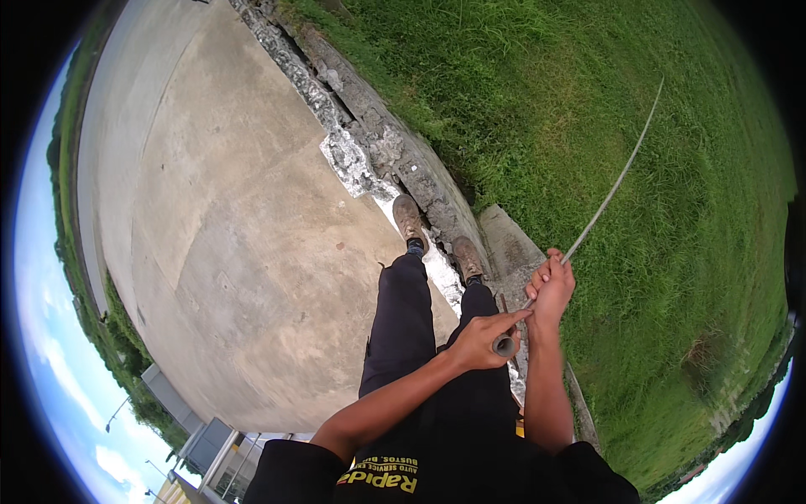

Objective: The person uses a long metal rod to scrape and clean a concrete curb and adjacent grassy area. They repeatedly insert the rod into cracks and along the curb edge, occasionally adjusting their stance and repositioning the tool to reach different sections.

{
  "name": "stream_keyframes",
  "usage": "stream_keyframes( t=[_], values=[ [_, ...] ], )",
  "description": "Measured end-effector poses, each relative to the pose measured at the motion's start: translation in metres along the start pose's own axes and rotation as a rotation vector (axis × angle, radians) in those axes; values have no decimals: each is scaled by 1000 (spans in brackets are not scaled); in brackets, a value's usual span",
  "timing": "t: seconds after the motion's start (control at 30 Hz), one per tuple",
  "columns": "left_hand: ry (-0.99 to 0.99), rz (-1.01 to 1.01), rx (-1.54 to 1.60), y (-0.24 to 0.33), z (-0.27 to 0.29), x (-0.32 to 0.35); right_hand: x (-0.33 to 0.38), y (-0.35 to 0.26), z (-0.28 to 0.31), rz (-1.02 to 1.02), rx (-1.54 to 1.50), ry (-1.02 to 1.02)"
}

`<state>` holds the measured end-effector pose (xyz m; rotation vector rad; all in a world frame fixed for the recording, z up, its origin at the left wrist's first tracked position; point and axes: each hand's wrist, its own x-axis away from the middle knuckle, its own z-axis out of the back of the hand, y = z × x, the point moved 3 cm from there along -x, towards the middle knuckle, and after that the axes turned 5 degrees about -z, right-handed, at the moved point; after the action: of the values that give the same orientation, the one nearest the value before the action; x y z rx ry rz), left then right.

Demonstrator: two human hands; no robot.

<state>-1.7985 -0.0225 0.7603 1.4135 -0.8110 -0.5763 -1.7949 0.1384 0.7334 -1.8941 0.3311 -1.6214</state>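
Note:
A hollow grey tube is held in my left hand, with its round open end facing up; most of its length is hidden. The fingers of that hand wrap around the tube, and the forefinger stretches toward my right wrist. My right hand is closed on a long, thin, pale grey rod. From the right fist the rod reaches out over the grass and curves slightly toward its far tip. Its near end passes close to my left forefinger; whether they touch, I cannot tell.
My two brown shoes stand on a cracked concrete ledge with peeling white paint. A broad concrete slab spreads to the left. Green grass covers the right side. Grey box-like structures and railings stand at the lower left.

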Motion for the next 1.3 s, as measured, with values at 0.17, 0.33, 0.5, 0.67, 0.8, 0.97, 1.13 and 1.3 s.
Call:
stream_keyframes(
  t=[0.17,0.33,0.5,0.67,0.8,0.97,1.13,1.3],
  values=[
    [176,347,-72,92,10,10,10,34,0,-317,56,-124],
    [-129,471,-99,153,53,13,38,55,-4,-576,154,-279],
    [-168,330,-131,125,141,66,120,14,-66,-547,589,-419],
    [394,621,-526,59,264,150,181,-27,-127,-457,775,-509],
    [455,732,-644,36,340,203,212,-34,-170,-440,701,-516],
    [361,703,-721,42,395,232,244,-22,-197,-476,644,-471],
    [335,648,-634,71,423,196,264,-39,-209,-450,595,-423],
    [340,534,-439,117,420,144,276,-65,-216,-479,599,-379]
  ],
)
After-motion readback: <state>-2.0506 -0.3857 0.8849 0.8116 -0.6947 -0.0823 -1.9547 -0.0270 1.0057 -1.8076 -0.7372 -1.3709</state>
